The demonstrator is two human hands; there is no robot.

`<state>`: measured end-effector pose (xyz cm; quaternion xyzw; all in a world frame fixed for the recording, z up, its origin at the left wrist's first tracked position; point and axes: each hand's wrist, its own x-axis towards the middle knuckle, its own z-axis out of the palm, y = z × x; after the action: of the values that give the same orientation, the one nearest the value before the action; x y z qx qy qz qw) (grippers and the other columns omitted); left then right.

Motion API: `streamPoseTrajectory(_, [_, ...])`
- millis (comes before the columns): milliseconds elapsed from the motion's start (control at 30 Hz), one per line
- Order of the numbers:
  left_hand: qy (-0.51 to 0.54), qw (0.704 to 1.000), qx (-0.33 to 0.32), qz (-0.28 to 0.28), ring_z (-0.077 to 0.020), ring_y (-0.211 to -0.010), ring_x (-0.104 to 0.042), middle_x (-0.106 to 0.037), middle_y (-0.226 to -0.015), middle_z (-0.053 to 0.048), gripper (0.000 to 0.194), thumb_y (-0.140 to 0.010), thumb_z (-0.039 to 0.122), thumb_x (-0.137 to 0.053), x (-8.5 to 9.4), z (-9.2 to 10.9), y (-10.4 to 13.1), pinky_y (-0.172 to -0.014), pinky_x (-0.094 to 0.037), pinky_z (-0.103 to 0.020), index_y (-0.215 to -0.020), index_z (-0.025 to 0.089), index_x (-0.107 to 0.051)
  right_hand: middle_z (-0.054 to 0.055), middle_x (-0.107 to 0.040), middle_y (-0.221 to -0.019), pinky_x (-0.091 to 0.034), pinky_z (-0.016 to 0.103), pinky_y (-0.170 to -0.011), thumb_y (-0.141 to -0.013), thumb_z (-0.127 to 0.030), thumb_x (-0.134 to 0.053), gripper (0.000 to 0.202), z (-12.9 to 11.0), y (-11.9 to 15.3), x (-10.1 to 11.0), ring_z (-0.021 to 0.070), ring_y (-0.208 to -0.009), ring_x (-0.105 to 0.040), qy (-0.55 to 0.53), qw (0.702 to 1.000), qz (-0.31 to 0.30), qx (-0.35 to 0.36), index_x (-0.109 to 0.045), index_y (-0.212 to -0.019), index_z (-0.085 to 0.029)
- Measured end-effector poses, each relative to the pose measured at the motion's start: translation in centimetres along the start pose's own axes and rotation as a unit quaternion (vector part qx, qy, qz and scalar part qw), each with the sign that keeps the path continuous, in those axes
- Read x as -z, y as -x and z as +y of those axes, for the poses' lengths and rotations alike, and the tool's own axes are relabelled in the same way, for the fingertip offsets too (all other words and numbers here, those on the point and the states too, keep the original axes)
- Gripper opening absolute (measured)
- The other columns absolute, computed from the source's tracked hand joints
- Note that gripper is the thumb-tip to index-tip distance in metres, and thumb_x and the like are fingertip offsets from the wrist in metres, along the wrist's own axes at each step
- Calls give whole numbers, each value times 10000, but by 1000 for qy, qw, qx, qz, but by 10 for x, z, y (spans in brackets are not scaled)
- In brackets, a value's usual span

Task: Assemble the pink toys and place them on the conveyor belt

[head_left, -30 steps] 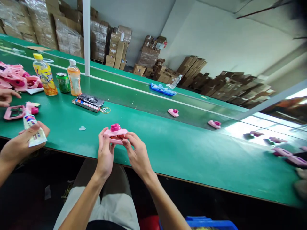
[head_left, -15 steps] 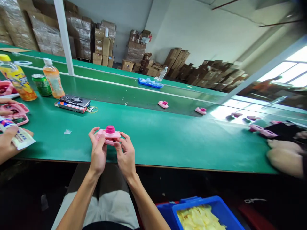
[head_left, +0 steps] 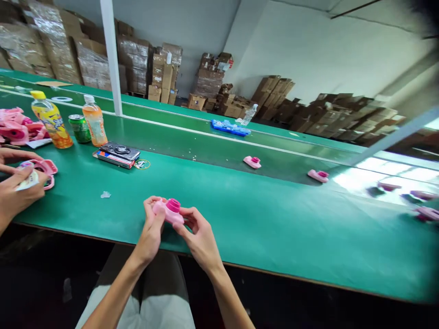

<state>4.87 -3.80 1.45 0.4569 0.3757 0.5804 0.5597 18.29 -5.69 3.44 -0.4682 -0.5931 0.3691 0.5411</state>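
Between my two hands is a pink toy camera [head_left: 167,213] with a darker pink lens barrel facing up, held just above the table's near edge. My left hand [head_left: 151,230] grips its left end, thumb on the near side. The fingers and thumb of my right hand [head_left: 198,233] pinch its right end. The shell's two halves look pressed together. My palms hide the underside of the camera.
On the green table [head_left: 274,228] a small clear scrap [head_left: 105,194] and a black box [head_left: 120,151] lie to the left. Bottles [head_left: 94,121] and a can [head_left: 79,128] stand beyond. Pink cameras [head_left: 252,161] sit on the belt. A co-worker's hands [head_left: 20,187] hold a tube at far left.
The camera's shell, gaping before, now looks closed and is tilted, its right end lower. My view has swung, taking the blue bin and the right-hand co-worker's hands out of sight.
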Motion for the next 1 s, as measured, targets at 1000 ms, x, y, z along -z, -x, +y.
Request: streamPoseTrajectory(1000, [-769,569,-289,40,-379,-1310,-542,-565,-1452,-160,575,-895,471,-596,52,-75,-16,-993,-488,-524,-1428,261,-542,112,-555,-1395,-509,521,-1018,-973,-382,-634,411,105,-308,35,278,-1224,-578,432,890,141,37,-574,-1329,-187])
